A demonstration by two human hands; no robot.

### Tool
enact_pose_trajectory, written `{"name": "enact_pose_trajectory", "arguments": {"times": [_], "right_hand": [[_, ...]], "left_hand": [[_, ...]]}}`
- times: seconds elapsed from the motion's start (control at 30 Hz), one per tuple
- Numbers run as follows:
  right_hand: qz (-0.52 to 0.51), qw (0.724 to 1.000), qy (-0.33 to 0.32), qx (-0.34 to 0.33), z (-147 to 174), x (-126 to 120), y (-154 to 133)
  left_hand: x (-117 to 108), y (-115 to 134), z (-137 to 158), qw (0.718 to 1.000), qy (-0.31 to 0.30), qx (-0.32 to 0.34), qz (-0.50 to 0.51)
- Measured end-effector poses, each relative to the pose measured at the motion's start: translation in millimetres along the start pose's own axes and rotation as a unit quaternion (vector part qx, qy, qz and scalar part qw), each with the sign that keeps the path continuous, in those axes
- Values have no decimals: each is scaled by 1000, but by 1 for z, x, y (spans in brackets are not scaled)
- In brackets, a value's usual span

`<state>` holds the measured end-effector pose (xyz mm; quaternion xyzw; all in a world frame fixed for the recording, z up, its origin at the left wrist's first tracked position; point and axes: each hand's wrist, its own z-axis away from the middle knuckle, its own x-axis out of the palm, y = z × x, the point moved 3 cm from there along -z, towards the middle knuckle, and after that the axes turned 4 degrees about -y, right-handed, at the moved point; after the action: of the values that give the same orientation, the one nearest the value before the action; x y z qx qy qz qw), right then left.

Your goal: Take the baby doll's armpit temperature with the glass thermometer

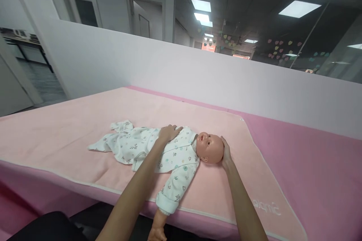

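Note:
A baby doll [210,148] lies on its back across the bed, its head to the right and its legs to the left. It wears a white printed baby outfit [179,158]. My left hand [169,133] rests flat on the doll's chest, fingers stretched toward its far side. Cupped around the crown of the doll's head is my right hand [226,151], its fingers partly hidden behind the head. The doll's near arm hangs over the front edge, with its bare hand [157,231] below the rolled cuff. The trouser legs look flat at their ends.
Under the doll is a peach-coloured mat [70,120] with pale edging, spread over a pink bed cover [319,165]. A white half-wall [198,71] with glass above it borders the far side. A doorway and a desk [24,41] stand at the left.

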<state>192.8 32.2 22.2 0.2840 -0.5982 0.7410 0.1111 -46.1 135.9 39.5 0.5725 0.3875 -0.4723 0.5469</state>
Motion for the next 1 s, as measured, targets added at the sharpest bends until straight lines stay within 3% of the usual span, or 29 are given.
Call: {"name": "enact_pose_trajectory", "arguments": {"times": [0.13, 0.2, 0.3, 0.37, 0.47, 0.57, 0.67, 0.73, 0.83, 0.9, 1.0], "right_hand": [[62, 997, 34, -12, -5, -13, -5], [107, 980, 148, -83, -6, -30, -14], [146, 915, 301, -224, -2, -49, -28], [157, 905, 294, -263, -3, -47, -29], [167, 926, 231, -249, -6, -30, -22], [149, 954, 169, -197, -7, -15, -12], [123, 976, 139, -112, -6, -21, -8], [106, 971, 187, -106, -4, -35, -12], [87, 931, 287, -208, 0, -51, -24], [107, 914, 292, -262, 0, -46, -28], [174, 913, 263, -259, -2, -26, -24]], "left_hand": [[-2, 2, 1, 1000, 0, 7, 0], [-3, 2, 2, 1000, -2, 8, 4], [-2, 3, 2, 1000, -6, 14, 2], [-2, 3, 2, 1000, -7, 22, -2], [0, 3, 2, 1000, -3, 18, -2], [0, 2, 3, 1000, 6, 15, -3], [1, 2, 3, 999, -4, 38, -18], [3, 3, 3, 996, -20, 80, -42], [4, 3, 1, 991, -36, 112, -68], [5, 2, 0, 991, -41, 104, -70], [6, 2, -2, 990, -49, 109, -79]]}}
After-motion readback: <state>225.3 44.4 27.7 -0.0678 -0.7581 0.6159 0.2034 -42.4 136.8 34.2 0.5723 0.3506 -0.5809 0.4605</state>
